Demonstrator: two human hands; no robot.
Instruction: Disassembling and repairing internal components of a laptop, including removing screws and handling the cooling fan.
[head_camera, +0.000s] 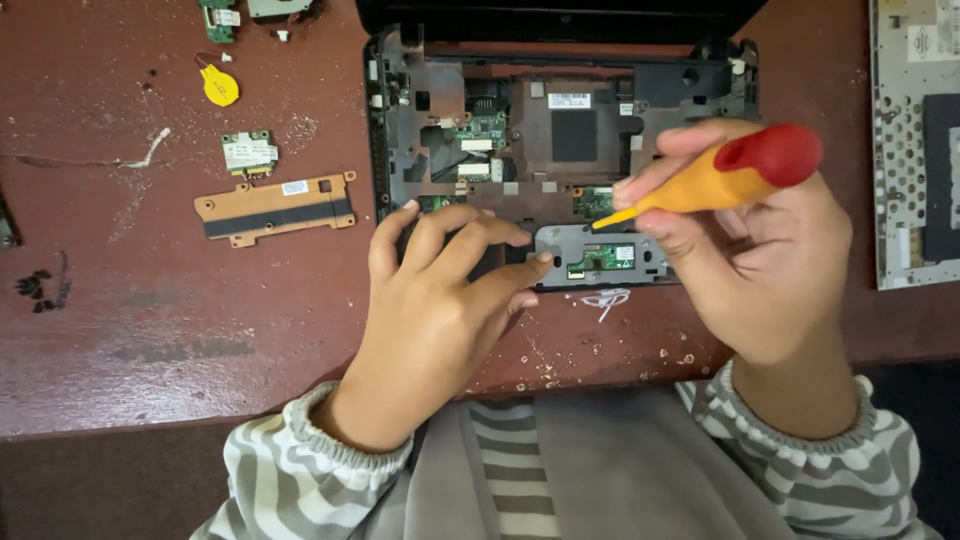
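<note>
An opened laptop base (560, 130) lies on the dark red table, its inner frame and green circuit boards exposed. My left hand (440, 290) rests on its front left edge, fingers spread beside the grey touchpad plate (600, 255). My right hand (760, 250) grips a screwdriver (720, 175) with an orange shaft and red cap. Its tip points down-left at the touchpad plate's upper edge.
On the table to the left lie a copper-coloured bracket (275, 207), a small green card (248, 153) and a yellow coin cell (219, 86). Small black screws (35, 288) sit at far left. A perforated metal plate (915, 140) lies at the right. The table's front edge (150, 420) is near my sleeves.
</note>
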